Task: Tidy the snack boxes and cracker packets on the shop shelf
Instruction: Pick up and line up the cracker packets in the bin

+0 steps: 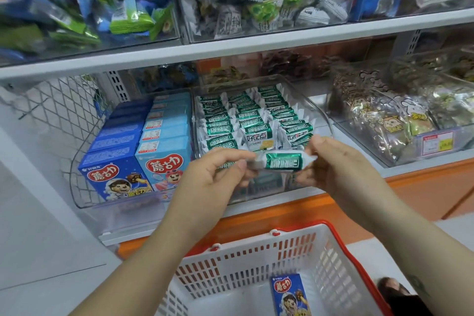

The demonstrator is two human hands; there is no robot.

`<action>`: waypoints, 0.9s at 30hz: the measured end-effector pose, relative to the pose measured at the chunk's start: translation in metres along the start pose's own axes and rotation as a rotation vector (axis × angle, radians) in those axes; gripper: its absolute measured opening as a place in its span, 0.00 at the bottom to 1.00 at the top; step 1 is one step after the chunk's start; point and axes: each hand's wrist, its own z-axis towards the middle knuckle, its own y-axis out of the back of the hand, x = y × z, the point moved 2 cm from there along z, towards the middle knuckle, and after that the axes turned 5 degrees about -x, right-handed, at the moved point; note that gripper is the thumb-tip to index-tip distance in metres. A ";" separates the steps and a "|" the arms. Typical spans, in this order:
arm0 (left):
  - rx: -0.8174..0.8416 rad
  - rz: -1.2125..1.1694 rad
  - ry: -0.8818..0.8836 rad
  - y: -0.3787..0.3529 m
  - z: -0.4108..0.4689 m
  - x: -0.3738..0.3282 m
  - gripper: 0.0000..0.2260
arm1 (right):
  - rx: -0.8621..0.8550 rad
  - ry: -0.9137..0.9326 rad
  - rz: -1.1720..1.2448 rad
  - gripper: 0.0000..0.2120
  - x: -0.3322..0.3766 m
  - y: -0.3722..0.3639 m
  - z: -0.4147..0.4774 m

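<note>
One packet is pinched at both ends by the left hand and right hand, just before the bin. Placing is judged in hand; next, the front wall must be cleared and the packet aligned with the rows. Open room is judged at the front.

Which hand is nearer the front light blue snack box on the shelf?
Left. The left hand is right of the light blue snack box; the right hand is farther right, beyond the green packet.
</note>
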 end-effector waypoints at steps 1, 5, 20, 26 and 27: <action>0.000 -0.014 -0.022 0.000 -0.001 -0.001 0.09 | -0.004 0.029 -0.040 0.11 0.000 -0.001 -0.002; -0.079 0.024 -0.093 0.001 0.000 0.002 0.03 | 0.051 0.118 -0.175 0.10 -0.001 -0.003 -0.006; -0.044 -0.047 -0.043 0.001 0.004 0.019 0.23 | 0.025 0.284 -0.313 0.04 0.000 -0.003 -0.008; -0.166 0.059 -0.089 0.009 0.006 0.018 0.20 | 0.013 0.380 -0.335 0.11 -0.001 -0.010 -0.012; -0.168 0.060 -0.099 0.009 0.005 0.016 0.19 | 0.008 0.380 -0.327 0.12 -0.002 -0.009 -0.012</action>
